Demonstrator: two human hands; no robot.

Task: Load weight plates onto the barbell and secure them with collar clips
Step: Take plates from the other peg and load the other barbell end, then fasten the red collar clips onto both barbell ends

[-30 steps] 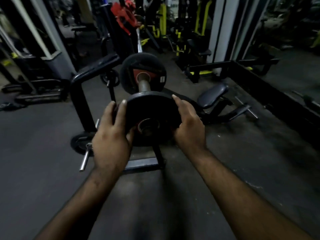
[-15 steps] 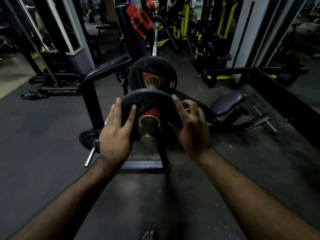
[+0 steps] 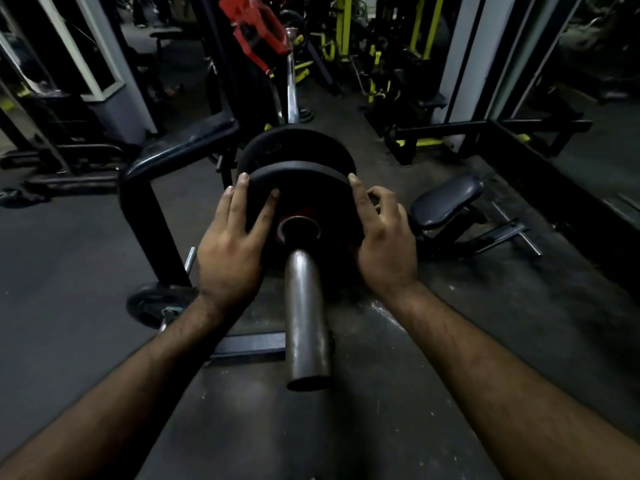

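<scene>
Lengthwise, the barbell sleeve (image 3: 306,317) points at the camera; straight fingers (image 3: 239,195) press its plate (image 3: 311,188).

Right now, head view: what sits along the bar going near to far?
Bare sleeve end → smaller plate, with the left hand and right hand on its sides → larger plate behind it → chrome bar shaft → red plate at the far end.

Dark gym floor (image 3: 69,271) under bench (image 3: 446,199).
</scene>
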